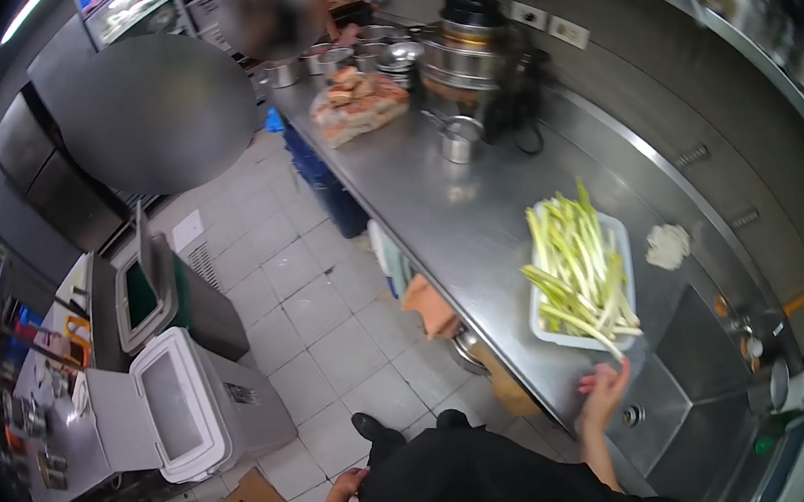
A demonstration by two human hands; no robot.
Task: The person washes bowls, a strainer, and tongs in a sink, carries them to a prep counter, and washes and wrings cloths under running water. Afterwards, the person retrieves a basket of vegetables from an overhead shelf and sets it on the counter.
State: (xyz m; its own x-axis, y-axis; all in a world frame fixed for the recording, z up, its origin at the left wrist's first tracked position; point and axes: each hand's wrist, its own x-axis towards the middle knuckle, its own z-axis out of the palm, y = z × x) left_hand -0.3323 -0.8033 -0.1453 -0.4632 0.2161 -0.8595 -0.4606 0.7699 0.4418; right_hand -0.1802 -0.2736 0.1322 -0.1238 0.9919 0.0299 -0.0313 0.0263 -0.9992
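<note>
Long green-and-white spring onions [577,266] lie heaped in a white plastic tray [559,340] on the steel counter, some ends hanging over its rim. Just below the tray's near corner is my right hand [605,392], its fingers spread and nothing seen in them. The tips come close to one onion's white end; whether they touch it I cannot tell. Low beside my body hangs my left hand [352,482], away from the counter. Its fingers look bent but are too small and partly hidden to make out.
A steel sink [668,409] lies to the right of my right hand. A crumpled white cloth or bag [667,246] sits behind the tray. Farther along are a small pot [460,140] and a bag of bread-like pieces [358,107]. Lidded bins [207,412] stand left; another person is at the back.
</note>
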